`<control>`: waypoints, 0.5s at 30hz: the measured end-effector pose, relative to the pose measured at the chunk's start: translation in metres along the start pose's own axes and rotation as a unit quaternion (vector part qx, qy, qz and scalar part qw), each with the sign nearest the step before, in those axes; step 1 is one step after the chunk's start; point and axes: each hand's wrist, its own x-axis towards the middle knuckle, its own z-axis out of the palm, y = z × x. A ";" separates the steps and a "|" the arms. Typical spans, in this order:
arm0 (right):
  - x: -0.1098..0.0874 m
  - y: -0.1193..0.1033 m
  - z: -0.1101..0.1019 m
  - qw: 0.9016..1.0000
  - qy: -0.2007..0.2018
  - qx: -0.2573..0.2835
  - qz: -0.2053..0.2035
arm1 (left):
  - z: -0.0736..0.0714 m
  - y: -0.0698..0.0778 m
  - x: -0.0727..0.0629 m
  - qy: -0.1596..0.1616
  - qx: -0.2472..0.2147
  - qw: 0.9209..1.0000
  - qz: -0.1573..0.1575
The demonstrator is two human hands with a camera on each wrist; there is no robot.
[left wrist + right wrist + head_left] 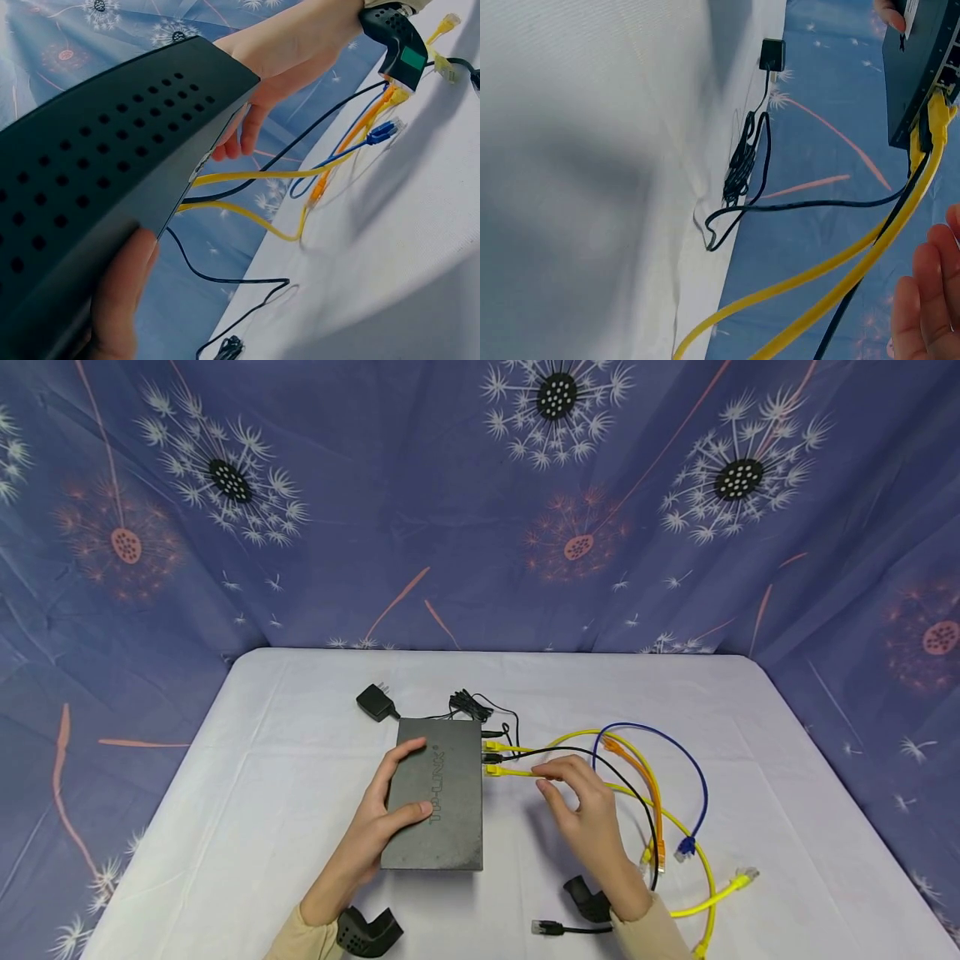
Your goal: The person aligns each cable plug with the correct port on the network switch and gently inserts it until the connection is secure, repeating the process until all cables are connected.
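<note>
My left hand (378, 822) grips a black TP-Link network switch (457, 793) by its left side, thumb across the top face. Two yellow network cables (840, 307) and a black network cable (551, 752) are plugged into its right side, beside the power cord's plug (492, 734). My right hand (588, 814) hovers right of the ports, at the nearer yellow cable, with fingers loosely bent and a gap between thumb and forefinger. In the right wrist view its fingers (922, 315) appear apart from the cables. The switch's perforated side (112, 157) faces the left wrist camera.
A black power adapter (377, 702) and its bundled cord (471, 705) lie behind the switch. To the right lie a blue cable (705, 777), an orange cable (637, 760) and loose yellow plugs (742, 878). A black cable plug (549, 927) sits near the front. Dandelion-patterned curtains surround the white table (300, 760).
</note>
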 end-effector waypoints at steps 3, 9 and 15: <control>-0.001 0.001 -0.003 1.000 0.001 0.002 0.004 | 0.000 0.000 0.000 0.001 -0.001 1.000 -0.001; -0.005 0.004 -0.011 1.000 0.000 -0.010 0.023 | -0.001 -0.001 0.000 0.005 0.001 1.000 -0.003; -0.012 0.010 -0.021 0.999 0.002 -0.023 0.035 | -0.001 -0.001 0.000 0.006 -0.001 1.000 0.000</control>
